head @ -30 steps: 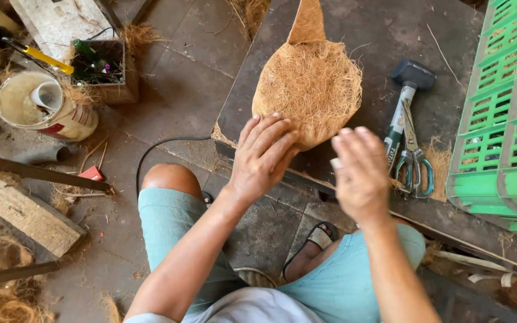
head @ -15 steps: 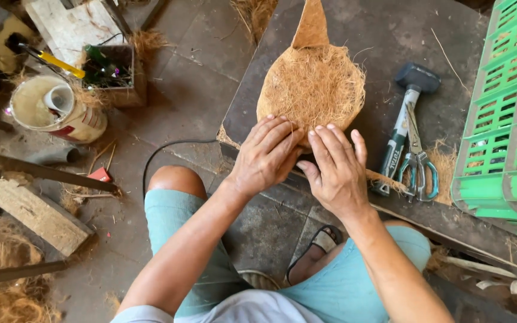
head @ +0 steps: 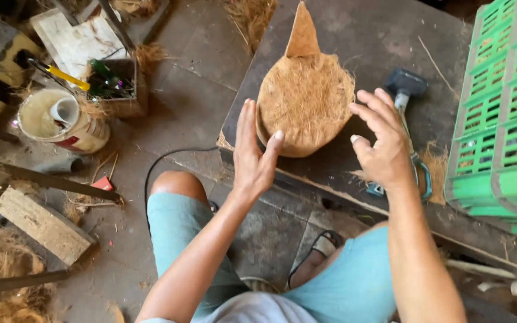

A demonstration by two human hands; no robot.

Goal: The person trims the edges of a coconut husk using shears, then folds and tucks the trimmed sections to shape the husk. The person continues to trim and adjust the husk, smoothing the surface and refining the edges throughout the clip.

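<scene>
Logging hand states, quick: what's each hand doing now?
Left hand: open, fingers against the fibre mound, gripping nothing.
Right hand: open, empty, beside it.

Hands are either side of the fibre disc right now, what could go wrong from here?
The coir disc lies near the dark board's front edge; a push from the left hand might slide it off. The right hand hovers just above the scissors and hammer, so it may knock or catch them. Loose fibres could shed if it is pressed unevenly.

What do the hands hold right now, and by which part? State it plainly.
Nothing is gripped. The left hand rests open against the left side of the round brown coconut-fibre mound; the right hand hovers open at its right, apart from it.
</scene>
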